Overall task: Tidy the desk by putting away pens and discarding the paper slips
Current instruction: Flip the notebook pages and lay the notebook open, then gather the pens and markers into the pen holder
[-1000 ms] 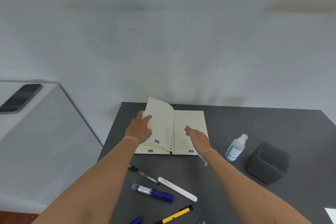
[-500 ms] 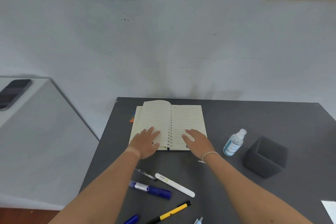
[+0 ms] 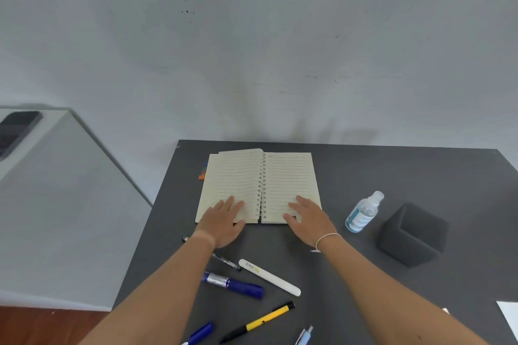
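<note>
- Left hand lies flat and empty, fingers spread, on the near corner of the notebook's left page; right hand lies the same way on the right page, holding nothing.
- Pens lie loose on the tabletop just behind the wrists: a black pen partly under the left forearm, a white pen, a blue marker, a yellow pen, and two more cut by the bottom edge.
- Risk: drawing the left arm back could sweep the black pen or marker off the near edge, since the forearm passes right over them.
- Coloured tabs stick out past the notebook's left edge; closing it carelessly could bend them, or trap any slips inside.
- One white paper shows at the right edge; whether it is a slip, I cannot tell.
- Dark holder stands near a spray bottle; a hurried reach with pens could topple the bottle.
</note>
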Available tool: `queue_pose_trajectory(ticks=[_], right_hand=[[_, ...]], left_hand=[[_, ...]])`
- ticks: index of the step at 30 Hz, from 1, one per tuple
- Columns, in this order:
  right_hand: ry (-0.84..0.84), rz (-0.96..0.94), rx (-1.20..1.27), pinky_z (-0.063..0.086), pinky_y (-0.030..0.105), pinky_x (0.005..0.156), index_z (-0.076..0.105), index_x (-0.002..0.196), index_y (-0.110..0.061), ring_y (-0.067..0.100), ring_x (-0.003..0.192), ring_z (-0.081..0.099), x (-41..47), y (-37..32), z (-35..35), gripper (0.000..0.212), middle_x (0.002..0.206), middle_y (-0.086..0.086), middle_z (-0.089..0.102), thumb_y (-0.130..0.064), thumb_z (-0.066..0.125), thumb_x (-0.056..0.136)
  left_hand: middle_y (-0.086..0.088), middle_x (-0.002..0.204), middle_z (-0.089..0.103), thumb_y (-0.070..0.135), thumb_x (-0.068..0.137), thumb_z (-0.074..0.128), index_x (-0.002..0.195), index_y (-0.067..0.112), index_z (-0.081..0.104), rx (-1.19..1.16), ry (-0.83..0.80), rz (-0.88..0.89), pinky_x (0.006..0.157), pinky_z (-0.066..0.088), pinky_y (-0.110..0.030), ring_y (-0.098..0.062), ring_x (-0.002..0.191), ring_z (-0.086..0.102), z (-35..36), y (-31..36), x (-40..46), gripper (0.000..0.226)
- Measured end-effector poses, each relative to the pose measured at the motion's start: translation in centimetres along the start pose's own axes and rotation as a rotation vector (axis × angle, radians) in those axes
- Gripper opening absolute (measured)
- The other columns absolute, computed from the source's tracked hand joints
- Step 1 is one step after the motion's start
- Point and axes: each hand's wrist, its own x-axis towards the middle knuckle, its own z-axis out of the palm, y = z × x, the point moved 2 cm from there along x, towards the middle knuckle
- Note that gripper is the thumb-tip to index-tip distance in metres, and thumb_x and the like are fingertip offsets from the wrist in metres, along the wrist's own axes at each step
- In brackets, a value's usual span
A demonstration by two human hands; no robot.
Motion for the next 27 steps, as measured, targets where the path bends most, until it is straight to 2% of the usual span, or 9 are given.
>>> queue_pose_trajectory(ticks=[10,15,21,24,27], right_hand=[[0.002,0.001,-0.057,0.019,0.035,0.117,0.035,0.142,-0.022,0.019,0.145,0.016,-0.5,0.3,0.2,0.052,0.157,-0.002,0.019,-0.045,0.034,0.095],[-0.001,0.011,-0.06,0.02,0.034,0.117,0.036,0.141,-0.022,0.019,0.144,0.018,-1.2,0.5,0.1,0.052,0.157,-0.002,0.02,-0.045,0.035,0.095],[0.026,0.005,-0.05,0.026,0.034,0.113,0.042,0.137,-0.021,0.02,0.141,0.027,-2.8,-0.2,0.3,0.048,0.153,0.001,0.031,-0.043,0.039,0.094],[0.071,-0.067,-0.04,0.033,0.032,0.107,0.049,0.131,-0.019,0.02,0.131,0.04,-3.9,-1.2,0.6,0.043,0.142,0.001,0.044,-0.038,0.043,0.093],[0.047,-0.149,-0.027,0.038,0.031,0.102,0.053,0.124,-0.019,0.019,0.12,0.047,-5.0,-2.6,1.3,0.037,0.13,0.0,0.052,-0.036,0.046,0.092]], left_hand=[[-0.002,0.16,-0.001,0.044,0.097,0.029,0.149,0.026,0.009,0.023,-0.019,-0.061,0.12,0.012,-0.04,-0.025,0.147,0.004,0.5,-1.1,-1.1,0.059],[-0.004,0.16,0.003,0.044,0.096,0.03,0.149,0.024,0.014,0.027,-0.017,-0.077,0.119,0.016,-0.04,-0.025,0.147,0.007,0.5,-1.3,-2.1,0.058],[-0.006,0.157,0.018,0.038,0.097,0.03,0.146,0.02,0.025,0.019,-0.009,-0.08,0.114,0.027,-0.039,-0.026,0.14,0.027,0.5,-1.5,-4.1,0.052],[-0.003,0.15,0.031,0.034,0.096,0.034,0.142,0.019,0.034,-0.016,0.001,-0.085,0.109,0.034,-0.039,-0.026,0.132,0.039,0.7,-2.0,-5.3,0.048],[-0.001,0.145,0.039,0.026,0.094,0.039,0.137,0.02,0.042,-0.031,-0.002,-0.077,0.107,0.037,-0.038,-0.024,0.13,0.042,0.9,-2.6,-6.6,0.044]])
